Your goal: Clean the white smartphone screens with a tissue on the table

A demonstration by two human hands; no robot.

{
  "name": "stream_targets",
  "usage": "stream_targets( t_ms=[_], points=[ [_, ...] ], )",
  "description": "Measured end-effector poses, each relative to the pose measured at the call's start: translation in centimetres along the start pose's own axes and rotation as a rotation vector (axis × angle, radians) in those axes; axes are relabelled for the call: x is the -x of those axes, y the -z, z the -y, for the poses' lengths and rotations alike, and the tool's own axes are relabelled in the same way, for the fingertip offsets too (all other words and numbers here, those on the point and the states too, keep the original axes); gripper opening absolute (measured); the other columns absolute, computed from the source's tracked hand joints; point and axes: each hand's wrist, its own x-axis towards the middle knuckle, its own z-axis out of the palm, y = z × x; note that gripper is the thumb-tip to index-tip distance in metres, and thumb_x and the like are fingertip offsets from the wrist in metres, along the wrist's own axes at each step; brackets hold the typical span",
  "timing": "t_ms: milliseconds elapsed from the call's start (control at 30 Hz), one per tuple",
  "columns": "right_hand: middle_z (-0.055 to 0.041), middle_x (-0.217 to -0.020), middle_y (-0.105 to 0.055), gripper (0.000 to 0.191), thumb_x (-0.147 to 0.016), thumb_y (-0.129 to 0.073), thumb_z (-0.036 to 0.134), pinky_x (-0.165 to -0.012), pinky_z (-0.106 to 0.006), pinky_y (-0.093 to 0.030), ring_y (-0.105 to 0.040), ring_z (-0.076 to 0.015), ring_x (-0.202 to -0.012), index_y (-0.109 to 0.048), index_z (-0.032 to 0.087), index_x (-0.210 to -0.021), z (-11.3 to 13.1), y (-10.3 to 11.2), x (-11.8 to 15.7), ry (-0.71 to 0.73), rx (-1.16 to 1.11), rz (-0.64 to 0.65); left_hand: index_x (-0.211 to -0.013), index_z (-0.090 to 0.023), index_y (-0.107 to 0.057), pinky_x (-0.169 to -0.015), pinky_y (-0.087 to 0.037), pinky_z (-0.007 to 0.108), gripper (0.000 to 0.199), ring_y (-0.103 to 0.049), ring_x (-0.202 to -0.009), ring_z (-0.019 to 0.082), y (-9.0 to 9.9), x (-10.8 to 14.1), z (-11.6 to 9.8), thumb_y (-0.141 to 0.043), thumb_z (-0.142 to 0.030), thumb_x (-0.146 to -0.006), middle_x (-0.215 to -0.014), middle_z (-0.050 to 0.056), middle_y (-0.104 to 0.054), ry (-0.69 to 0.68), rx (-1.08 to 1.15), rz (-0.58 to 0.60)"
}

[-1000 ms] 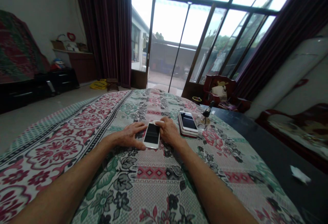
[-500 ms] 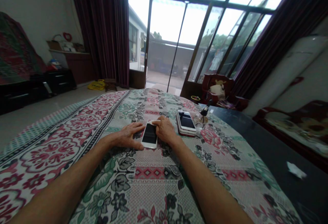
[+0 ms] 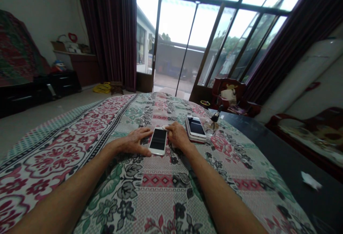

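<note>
A white smartphone lies face up on the patterned tablecloth, its black screen dark. My left hand rests at its left side with fingers spread; the thumb is by the lower left corner and the fingertips are near the upper left edge. By the upper right corner is my right hand, its fingers curled in and the index fingertip close to or touching the phone's edge. Its thumb is hidden. Right of that hand sits a stack of smartphones, a white one with a dark screen on top.
A small clear glass container with a dark-handled object stands beyond the stack. The floral tablecloth covers much of the dark table, where a crumpled white tissue lies at right. A wooden chair stands near the glass doors.
My right hand has slid a little to the right, from over the phone's top right corner to its edge, uncovering more of the phone. My left hand keeps its place. The view has shifted slightly.
</note>
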Motion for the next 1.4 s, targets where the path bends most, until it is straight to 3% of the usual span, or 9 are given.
stream_targets(
  t_ms=[100, 200, 400, 800, 1000, 1200, 1400],
  points=[
    [-0.0102, -0.101, -0.064, 0.034, -0.088, -0.048, 0.017, -0.084, -0.027, -0.042, -0.059, -0.0201, -0.096, -0.075, 0.022, -0.107, 0.0, 0.3, 0.1, -0.043, 0.042, -0.001, -0.15, -0.03, -0.03, -0.118, -0.018, 0.051, 0.099, -0.017, -0.146, 0.034, -0.1, -0.1, 0.2, -0.073, -0.061, -0.067, -0.159, 0.006, -0.025, -0.031, 0.017, -0.022],
    [-0.0086, -0.097, -0.064, 0.032, -0.087, -0.049, 0.016, -0.082, -0.026, -0.042, -0.058, -0.0194, -0.096, -0.075, 0.022, -0.103, -0.1, 0.3, 0.4, 0.015, 0.058, -0.021, -0.149, -0.034, -0.03, -0.117, -0.019, 0.052, 0.097, -0.019, -0.145, 0.035, -0.2, -0.2, 0.3, -0.073, -0.06, -0.066, -0.158, 0.005, -0.027, -0.042, 0.028, -0.039],
    [-0.0081, -0.093, -0.061, 0.027, -0.086, -0.048, 0.013, -0.078, -0.026, -0.041, -0.056, -0.018, -0.088, -0.075, 0.019, -0.09, 0.3, 0.2, 1.4, 0.102, 0.077, -0.009, -0.15, -0.024, -0.031, -0.118, -0.017, 0.049, 0.1, -0.016, -0.146, 0.035, 0.1, -0.1, -0.1, -0.073, -0.061, -0.067, -0.159, 0.011, -0.023, -0.017, 0.016, 0.001],
    [-0.0056, -0.096, -0.058, 0.027, -0.082, -0.052, 0.011, -0.078, -0.026, -0.041, -0.052, -0.0164, -0.087, -0.072, 0.021, -0.096, 1.9, 1.5, 7.3, 0.302, -0.042, 0.07, -0.15, -0.025, -0.03, -0.117, -0.017, 0.049, 0.103, -0.016, -0.146, 0.034, -0.2, -0.1, 0.0, -0.073, -0.063, -0.065, -0.159, 0.01, -0.023, -0.012, 0.025, -0.016],
    [-0.0065, -0.095, -0.06, 0.035, -0.087, -0.048, 0.01, -0.082, -0.027, -0.042, -0.054, -0.0171, -0.089, -0.072, 0.023, -0.109, 0.6, 0.3, 4.1, 0.203, -0.033, -0.017, -0.149, -0.029, -0.032, -0.117, -0.018, 0.05, 0.101, -0.016, -0.146, 0.035, -0.1, -0.2, -0.1, -0.073, -0.063, -0.064, -0.159, 0.008, -0.025, -0.001, 0.01, -0.02],
    [-0.0066, -0.092, -0.061, 0.035, -0.089, -0.046, 0.012, -0.083, -0.024, -0.042, -0.056, -0.0171, -0.091, -0.073, 0.022, -0.108, -0.5, -0.6, 0.4, 0.112, 0.006, -0.033, -0.148, -0.031, -0.034, -0.116, -0.019, 0.053, 0.099, -0.018, -0.145, 0.036, 0.1, -0.2, -0.6, -0.076, -0.059, -0.062, -0.158, 0.007, -0.028, 0.001, 0.038, -0.03],
    [-0.0061, -0.092, -0.061, 0.031, -0.089, -0.048, 0.012, -0.08, -0.023, -0.04, -0.056, -0.0162, -0.091, -0.075, 0.023, -0.099, 0.1, 0.6, 0.8, 0.125, 0.071, 0.049, -0.147, -0.028, -0.036, -0.116, -0.019, 0.05, 0.097, -0.021, -0.145, 0.035, -0.3, -0.2, 0.1, -0.074, -0.062, -0.064, -0.157, 0.01, -0.029, -0.024, 0.035, -0.05]
  ],
)
